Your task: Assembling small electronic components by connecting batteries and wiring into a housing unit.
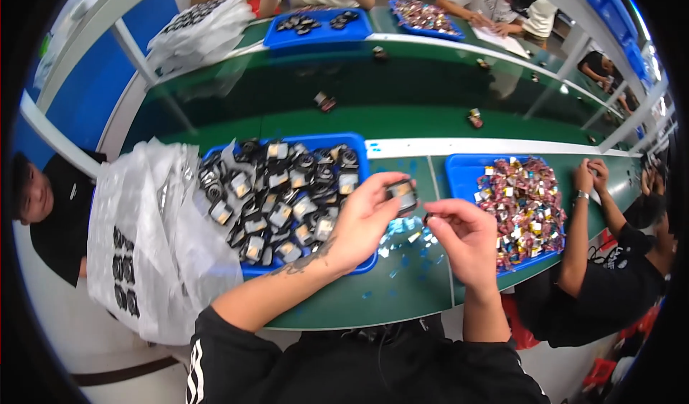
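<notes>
Your left hand (369, 214) holds the unit (402, 197), a small black block with a greyish face, raised above the tabletop (409, 296) between the two trays. Thumb and fingers are closed on its near side, leaving the far side free. Your right hand (463, 232) is just beside it, thumb and index finger drawn almost together; a dark speck shows at the tips, but you can't tell from here whether it is gripped.

The unit should be light and stiff, likely a hard plastic shell that won't give under a firm pinch. Its smooth face may be slippery and could mark, so take it by the black edges and keep your thumb off the face. Similar units in the left tray (364, 163) show round, lens-like parts; treat those as fragile. The blue scraps (404, 226) below look thin and flimsy, probably film.
</notes>
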`<state>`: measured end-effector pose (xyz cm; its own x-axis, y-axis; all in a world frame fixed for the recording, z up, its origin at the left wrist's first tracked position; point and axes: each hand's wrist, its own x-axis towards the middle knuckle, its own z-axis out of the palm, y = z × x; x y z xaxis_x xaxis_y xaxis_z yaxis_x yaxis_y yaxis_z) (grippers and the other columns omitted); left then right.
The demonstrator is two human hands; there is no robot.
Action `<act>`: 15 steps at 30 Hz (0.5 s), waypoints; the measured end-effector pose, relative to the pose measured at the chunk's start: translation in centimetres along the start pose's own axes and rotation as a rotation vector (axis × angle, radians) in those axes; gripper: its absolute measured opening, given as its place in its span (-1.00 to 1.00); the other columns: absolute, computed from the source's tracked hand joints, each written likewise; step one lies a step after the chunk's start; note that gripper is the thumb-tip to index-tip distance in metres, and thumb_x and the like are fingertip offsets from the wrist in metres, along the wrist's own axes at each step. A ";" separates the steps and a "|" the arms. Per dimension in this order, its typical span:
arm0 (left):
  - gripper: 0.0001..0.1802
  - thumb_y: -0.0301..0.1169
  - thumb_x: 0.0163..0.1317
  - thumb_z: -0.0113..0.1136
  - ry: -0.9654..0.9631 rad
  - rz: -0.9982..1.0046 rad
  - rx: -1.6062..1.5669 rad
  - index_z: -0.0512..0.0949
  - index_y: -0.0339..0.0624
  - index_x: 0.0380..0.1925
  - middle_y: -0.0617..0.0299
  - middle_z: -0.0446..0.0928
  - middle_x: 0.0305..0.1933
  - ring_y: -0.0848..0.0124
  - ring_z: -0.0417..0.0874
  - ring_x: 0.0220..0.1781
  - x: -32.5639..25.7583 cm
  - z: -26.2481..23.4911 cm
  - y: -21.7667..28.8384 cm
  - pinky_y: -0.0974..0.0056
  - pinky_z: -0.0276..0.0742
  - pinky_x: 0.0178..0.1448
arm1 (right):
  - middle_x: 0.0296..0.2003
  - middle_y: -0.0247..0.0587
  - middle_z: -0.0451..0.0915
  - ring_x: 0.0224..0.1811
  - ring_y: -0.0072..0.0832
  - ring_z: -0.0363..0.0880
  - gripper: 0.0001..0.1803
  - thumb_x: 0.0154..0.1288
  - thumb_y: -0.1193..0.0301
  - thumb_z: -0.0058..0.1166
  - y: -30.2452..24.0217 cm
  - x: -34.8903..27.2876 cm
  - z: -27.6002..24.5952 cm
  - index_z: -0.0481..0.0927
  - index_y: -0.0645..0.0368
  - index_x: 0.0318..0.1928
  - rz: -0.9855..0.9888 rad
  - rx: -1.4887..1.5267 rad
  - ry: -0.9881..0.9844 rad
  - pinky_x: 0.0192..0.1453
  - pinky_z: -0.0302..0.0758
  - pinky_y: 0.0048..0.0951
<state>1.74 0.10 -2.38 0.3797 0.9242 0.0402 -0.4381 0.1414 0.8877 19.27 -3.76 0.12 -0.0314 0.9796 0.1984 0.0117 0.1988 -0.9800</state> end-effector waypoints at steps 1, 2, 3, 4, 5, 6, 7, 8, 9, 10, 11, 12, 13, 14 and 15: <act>-0.58 -0.58 0.39 -0.07 0.006 -0.016 0.047 0.31 -0.35 0.24 0.05 0.47 0.21 0.38 0.52 0.19 -0.5 0.3 0.6 0.27 0.45 0.27 | -0.29 -0.28 0.66 -0.32 -0.69 0.56 -0.80 0.27 0.64 0.16 0.0 -0.1 0.6 0.64 0.33 -0.09 0.018 0.011 -0.018 -0.25 0.49 -0.67; -0.54 -0.59 0.38 -0.08 -0.037 -0.015 0.070 0.28 -0.34 0.29 0.06 0.47 0.21 0.38 0.52 0.20 -0.6 0.2 0.7 0.26 0.43 0.30 | -0.33 -0.31 0.65 -0.35 -0.72 0.54 -0.83 0.24 0.64 0.19 0.0 0.2 0.9 0.63 0.32 -0.14 -0.010 -0.078 0.019 -0.30 0.46 -0.68; -0.52 -0.59 0.38 -0.08 -0.059 -0.002 0.071 0.27 -0.35 0.31 0.06 0.47 0.21 0.38 0.52 0.20 -0.8 0.2 0.7 0.26 0.43 0.30 | -0.37 -0.33 0.65 -0.39 -0.75 0.52 -0.86 0.22 0.64 0.21 -0.1 0.4 1.2 0.63 0.31 -0.19 -0.041 -0.170 0.058 -0.35 0.43 -0.69; -0.51 -0.59 0.38 -0.08 -0.085 0.011 0.072 0.26 -0.35 0.32 0.06 0.47 0.21 0.39 0.52 0.21 -1.0 0.1 0.7 0.26 0.42 0.31 | -0.37 -0.33 0.65 -0.39 -0.75 0.52 -0.86 0.22 0.64 0.21 -0.2 0.6 1.3 0.63 0.31 -0.19 -0.034 -0.170 0.058 -0.35 0.43 -0.69; -0.51 -0.59 0.38 -0.08 -0.085 0.003 0.068 0.26 -0.35 0.32 0.06 0.47 0.21 0.39 0.52 0.21 -1.1 0.0 0.7 0.26 0.42 0.31 | -0.42 -0.36 0.63 -0.44 -0.77 0.48 -0.89 0.20 0.63 0.23 -0.3 0.6 1.4 0.63 0.31 -0.24 -0.065 -0.247 0.055 -0.39 0.40 -0.69; -0.50 -0.59 0.38 -0.08 -0.094 0.005 0.063 0.25 -0.36 0.33 0.07 0.48 0.20 0.39 0.52 0.20 -1.2 0.0 0.8 0.27 0.42 0.30 | -0.46 -0.39 0.62 -0.48 -0.79 0.45 -0.91 0.18 0.63 0.25 -0.5 0.7 1.5 0.62 0.31 -0.28 -0.097 -0.325 0.052 -0.43 0.36 -0.69; -0.49 -0.59 0.38 -0.07 -0.103 0.006 0.058 0.25 -0.36 0.34 0.07 0.48 0.19 0.40 0.52 0.20 -1.3 0.0 0.8 0.27 0.42 0.30 | -0.53 -0.40 0.59 -0.55 -0.78 0.39 -0.92 0.17 0.63 0.25 -0.8 0.9 1.7 0.63 0.30 -0.31 -0.141 -0.348 0.062 -0.48 0.34 -0.68; -0.49 -0.59 0.38 -0.07 -0.107 0.000 0.057 0.25 -0.36 0.34 0.07 0.48 0.19 0.40 0.52 0.20 -1.3 0.1 0.9 0.27 0.42 0.30 | -0.53 -0.40 0.59 -0.55 -0.78 0.39 -0.92 0.17 0.63 0.25 -0.9 0.9 1.8 0.63 0.30 -0.31 -0.135 -0.349 0.067 -0.48 0.34 -0.68; -0.50 -0.59 0.38 -0.08 -0.121 0.022 0.053 0.25 -0.36 0.33 0.08 0.50 0.17 0.41 0.52 0.19 -1.3 0.3 0.9 0.28 0.42 0.29 | -0.54 -0.38 0.60 -0.57 -0.77 0.38 -0.92 0.16 0.63 0.26 -1.0 0.8 1.9 0.63 0.29 -0.32 -0.161 -0.381 0.068 -0.49 0.33 -0.68; -0.50 -0.59 0.39 -0.08 -0.135 0.045 0.049 0.26 -0.36 0.33 0.09 0.51 0.15 0.42 0.52 0.18 -1.4 0.4 0.9 0.28 0.43 0.28 | -0.54 -0.37 0.60 -0.58 -0.76 0.37 -0.92 0.15 0.63 0.26 -1.0 0.8 2.0 0.64 0.29 -0.33 -0.188 -0.414 0.069 -0.50 0.32 -0.67; -0.51 -0.59 0.40 -0.08 -0.133 0.053 0.066 0.26 -0.36 0.33 0.12 0.52 0.13 0.45 0.52 0.18 -1.5 0.6 0.9 0.29 0.43 0.27 | -0.54 -0.37 0.60 -0.58 -0.76 0.37 -0.92 0.15 0.63 0.26 -1.0 0.8 2.0 0.64 0.29 -0.33 -0.183 -0.412 0.071 -0.50 0.32 -0.67; -0.51 -0.59 0.40 -0.08 -0.133 0.048 0.067 0.26 -0.36 0.33 0.12 0.52 0.13 0.45 0.52 0.18 -1.6 0.7 1.0 0.29 0.43 0.27 | -0.54 -0.36 0.60 -0.59 -0.75 0.36 -0.92 0.14 0.63 0.27 -1.0 0.9 2.0 0.64 0.28 -0.33 -0.184 -0.433 0.073 -0.52 0.31 -0.66; -0.50 -0.59 0.40 -0.08 -0.127 0.039 0.067 0.25 -0.36 0.34 0.12 0.53 0.13 0.45 0.52 0.18 -1.6 0.8 1.0 0.29 0.43 0.28 | -0.54 -0.35 0.60 -0.61 -0.74 0.35 -0.91 0.13 0.63 0.27 -0.9 0.9 2.1 0.65 0.27 -0.33 -0.185 -0.453 0.074 -0.54 0.30 -0.65; -0.50 -0.59 0.40 -0.07 -0.121 0.032 0.067 0.25 -0.36 0.34 0.12 0.53 0.12 0.45 0.52 0.19 -1.6 0.8 1.0 0.29 0.43 0.28 | -0.54 -0.35 0.60 -0.61 -0.74 0.35 -0.91 0.13 0.63 0.27 -0.9 0.9 2.1 0.65 0.27 -0.33 -0.183 -0.453 0.075 -0.54 0.30 -0.65; -0.50 -0.59 0.40 -0.07 -0.122 0.029 0.067 0.25 -0.36 0.34 0.12 0.53 0.12 0.45 0.52 0.19 -1.6 0.8 0.9 0.29 0.43 0.28 | -0.54 -0.35 0.60 -0.62 -0.74 0.34 -0.91 0.13 0.63 0.27 -0.8 0.9 2.1 0.65 0.27 -0.33 -0.196 -0.455 0.078 -0.54 0.29 -0.65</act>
<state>1.36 -1.54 -1.28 0.4654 0.8772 0.1182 -0.3968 0.0874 0.9137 17.11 -3.05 1.08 -0.0016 0.9183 0.3958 0.4486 0.3544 -0.8204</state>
